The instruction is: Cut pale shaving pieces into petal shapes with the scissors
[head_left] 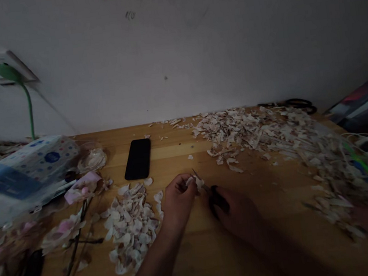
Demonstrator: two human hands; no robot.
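Observation:
My left hand (178,199) is closed in a pinch on a small pale shell-like piece (195,182) over the wooden table (197,251). My right hand (237,211) grips small black-handled scissors (212,194), and their blades meet the piece. A pile of whole pale pieces (132,221) lies just left of my left hand. A wide heap of cut scraps (270,139) spreads across the table to the right and back.
A black phone (137,158) lies face up behind my hands. A blue tissue pack (24,169), artificial flowers (64,229) and a green stem (29,107) crowd the left. Black scissors (295,104), cables with a charger (367,148) and folders (363,106) sit at the right. A white wall stands behind.

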